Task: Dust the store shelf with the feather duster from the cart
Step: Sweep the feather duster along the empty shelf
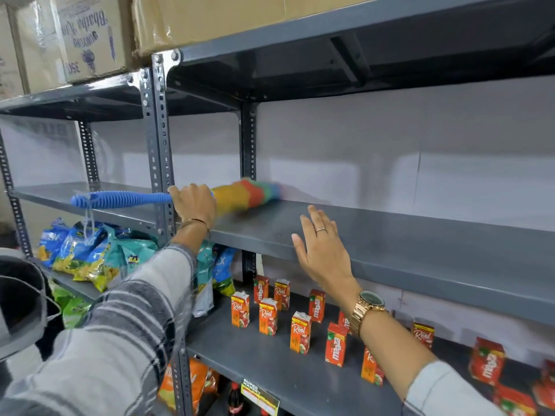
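Note:
My left hand (193, 202) grips the feather duster (246, 195) where its blue ribbed handle meets the head. The handle sticks out to the left, and the multicoloured head, blurred, lies on the grey metal shelf (390, 235) near the back wall. My right hand (322, 250) is open, fingers spread, palm at the shelf's front edge to the right of the duster. The shelf board around the duster carries nothing.
Several red juice cartons (300, 331) stand on the shelf below. Snack bags (90, 253) fill the lower left shelf. Cardboard boxes (90, 34) sit on top. A slotted upright post (160, 151) stands just left of my left hand. Orange packets and a bottle sit lowest.

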Motion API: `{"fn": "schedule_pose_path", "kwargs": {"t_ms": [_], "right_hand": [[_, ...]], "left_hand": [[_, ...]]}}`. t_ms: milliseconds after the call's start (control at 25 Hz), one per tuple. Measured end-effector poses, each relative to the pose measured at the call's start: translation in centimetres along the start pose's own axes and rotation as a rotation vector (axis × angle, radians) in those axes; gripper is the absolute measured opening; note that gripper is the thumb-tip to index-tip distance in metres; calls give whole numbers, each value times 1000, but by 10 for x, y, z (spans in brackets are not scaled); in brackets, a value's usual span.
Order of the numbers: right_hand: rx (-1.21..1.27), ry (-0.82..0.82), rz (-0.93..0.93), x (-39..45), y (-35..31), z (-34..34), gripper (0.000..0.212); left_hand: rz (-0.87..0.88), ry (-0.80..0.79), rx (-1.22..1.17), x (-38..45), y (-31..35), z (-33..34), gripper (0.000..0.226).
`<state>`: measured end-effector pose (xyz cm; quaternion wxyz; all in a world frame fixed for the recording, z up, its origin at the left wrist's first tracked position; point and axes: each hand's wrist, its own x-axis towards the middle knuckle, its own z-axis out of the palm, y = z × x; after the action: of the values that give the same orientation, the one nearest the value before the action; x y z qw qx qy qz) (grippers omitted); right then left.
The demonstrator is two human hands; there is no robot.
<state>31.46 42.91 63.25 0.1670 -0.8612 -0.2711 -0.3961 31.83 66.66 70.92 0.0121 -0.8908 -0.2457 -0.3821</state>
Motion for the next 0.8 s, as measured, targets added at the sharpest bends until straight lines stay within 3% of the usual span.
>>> {"fn": "schedule_pose_path", "kwargs": {"t_ms": [160,200,360,480,560,720,800], "right_hand": [[1,-18,-9,-2,1,-2,46],[2,-18,-13,-2,1,-2,47],[-10,-36,-31,-7,5,-7,48],[-8,0,-40,-9,9,-14,47],[-31,17,-22,-10,15,-22,47],[-133,55,24,-18,31,-40,45],[-168,81,49,-23,39,-49,44]], "left_hand": [[226,-328,-180,3,-30,-1,38],[217,-339,-156,-1,-29,1,38],[162,-59,-61,-9,16,-7,29],[307,-298,-303,-6,12,-7,34],[376,-409,-289,-11,19,-5,35],[351,-140,-220,-14,65,-18,34],[420,-273,-366,-11,67,-18,35]]}}
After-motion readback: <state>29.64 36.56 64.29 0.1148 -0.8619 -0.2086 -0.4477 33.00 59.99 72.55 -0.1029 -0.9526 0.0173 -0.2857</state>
